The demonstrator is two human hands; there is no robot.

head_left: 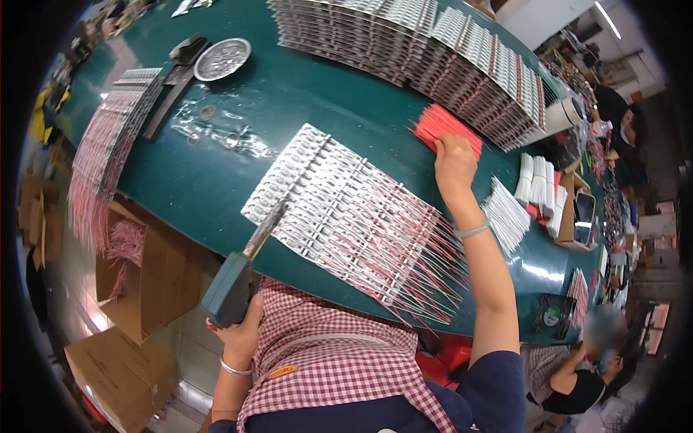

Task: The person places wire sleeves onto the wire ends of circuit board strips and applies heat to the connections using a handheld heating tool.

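My left hand (242,328) is closed round the handle of a boxy, dark green, gun-shaped hand tool (229,289) with a long metal tip. That tip lies over the left edge of a silvery-white panel (307,173) made of rows of small parts. Many red and white wires (390,238) lie across the panel and stick out past its right side. Beyond it, my right hand (456,167) reaches onto a pile of red wires (444,124), its fingers pinched together on them. The exact number of wires between the fingertips is hidden.
Tall stacks of similar panels (404,43) stand at the back. White wires (505,215) lie right of my forearm, near an open box (575,216). A wired panel (119,137), a metal bowl (222,59) and cartons (123,375) are on the left. A person (577,372) sits at lower right.
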